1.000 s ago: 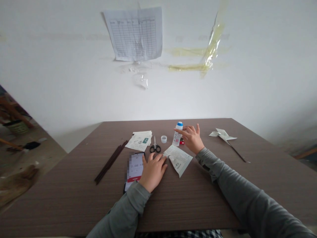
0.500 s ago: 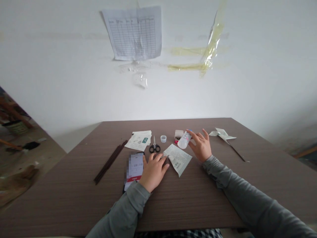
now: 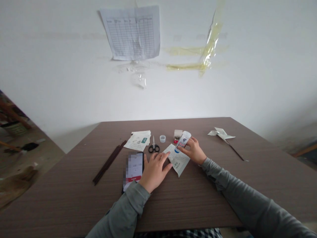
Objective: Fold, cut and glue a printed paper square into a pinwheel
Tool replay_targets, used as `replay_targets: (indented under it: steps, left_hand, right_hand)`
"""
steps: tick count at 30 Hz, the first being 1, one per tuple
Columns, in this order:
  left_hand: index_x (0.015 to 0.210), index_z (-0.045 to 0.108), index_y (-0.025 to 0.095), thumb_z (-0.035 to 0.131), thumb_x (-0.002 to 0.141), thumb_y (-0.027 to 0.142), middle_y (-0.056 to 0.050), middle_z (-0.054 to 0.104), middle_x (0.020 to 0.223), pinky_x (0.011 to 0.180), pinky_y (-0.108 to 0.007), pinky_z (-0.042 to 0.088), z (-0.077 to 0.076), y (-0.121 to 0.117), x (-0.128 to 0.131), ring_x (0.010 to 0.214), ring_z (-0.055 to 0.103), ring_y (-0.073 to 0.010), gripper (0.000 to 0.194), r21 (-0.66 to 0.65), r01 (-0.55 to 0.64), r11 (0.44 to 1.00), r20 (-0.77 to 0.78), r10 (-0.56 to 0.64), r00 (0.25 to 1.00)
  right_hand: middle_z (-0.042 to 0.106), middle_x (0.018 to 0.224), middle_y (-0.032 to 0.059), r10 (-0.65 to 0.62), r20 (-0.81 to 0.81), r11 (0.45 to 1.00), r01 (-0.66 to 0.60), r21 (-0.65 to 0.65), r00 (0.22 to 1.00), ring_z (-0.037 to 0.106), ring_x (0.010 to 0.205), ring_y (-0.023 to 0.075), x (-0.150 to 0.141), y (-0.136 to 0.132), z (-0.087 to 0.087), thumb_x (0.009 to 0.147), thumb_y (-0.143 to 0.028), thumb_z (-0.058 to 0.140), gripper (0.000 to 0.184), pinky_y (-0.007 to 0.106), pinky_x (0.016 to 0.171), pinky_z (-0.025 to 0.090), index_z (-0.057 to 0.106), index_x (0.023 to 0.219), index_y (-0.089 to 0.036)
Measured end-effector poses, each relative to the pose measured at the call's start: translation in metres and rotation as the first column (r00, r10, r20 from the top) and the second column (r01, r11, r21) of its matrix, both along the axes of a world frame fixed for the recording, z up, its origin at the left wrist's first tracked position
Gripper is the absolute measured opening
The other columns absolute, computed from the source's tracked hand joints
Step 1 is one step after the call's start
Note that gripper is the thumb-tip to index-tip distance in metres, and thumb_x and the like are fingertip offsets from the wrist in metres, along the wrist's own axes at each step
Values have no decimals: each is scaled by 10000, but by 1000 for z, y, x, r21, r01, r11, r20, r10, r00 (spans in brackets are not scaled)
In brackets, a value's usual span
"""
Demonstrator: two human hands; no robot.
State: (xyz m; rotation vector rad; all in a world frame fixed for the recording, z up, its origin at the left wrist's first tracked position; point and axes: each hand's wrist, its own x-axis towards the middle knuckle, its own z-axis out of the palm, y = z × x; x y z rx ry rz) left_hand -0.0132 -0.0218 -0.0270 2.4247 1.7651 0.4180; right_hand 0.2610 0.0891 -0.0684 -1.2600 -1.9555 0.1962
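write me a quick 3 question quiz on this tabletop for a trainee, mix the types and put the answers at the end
1. True or false: the right hand holds the bottle with its blue end pointing down.

2. Multiple choice: which of these lies closest to the small round cap?
A) pinwheel
B) scissors
C) bundle of dark sticks

3. Fill in the blank, from the person's own view: the phone lies to the ___ of the left hand.

Key: 1. true; 2. B; 3. left
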Motion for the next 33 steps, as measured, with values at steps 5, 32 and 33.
replay_targets:
  steps: [5,32,33]
  left_hand:
    - [1770,826,451,821,1249,400,-85,833,1819,1529,-956,389,6,-1,4,1764,682,-492,524,-56,8,998,-25,-10,1000]
    - [1601,940,410,933,1167,449,-132,841,1773,1505,-965,396,10,-2,3,1701,697,-492,436,-49,29,998,-15,-29,999]
    - [1611,936,411,925,1173,453,-132,833,1785,1510,-969,384,12,-3,3,1712,689,-493,440,-62,27,998,-16,-28,999]
  right_hand:
    - [998,1174,91,61,48,995,-57,-80,997,929,1324,424,-4,-4,4,1069,-425,973,129,784,1489,509,976,1134,-314]
    - [960,1135,64,148,191,989,-142,-48,970,920,1266,389,-10,-17,15,1055,-401,1027,119,794,1529,479,946,1059,-313]
    - [957,1114,64,146,194,989,-139,-50,970,923,1252,388,-10,-17,15,1054,-395,1027,119,800,1529,478,944,1055,-310]
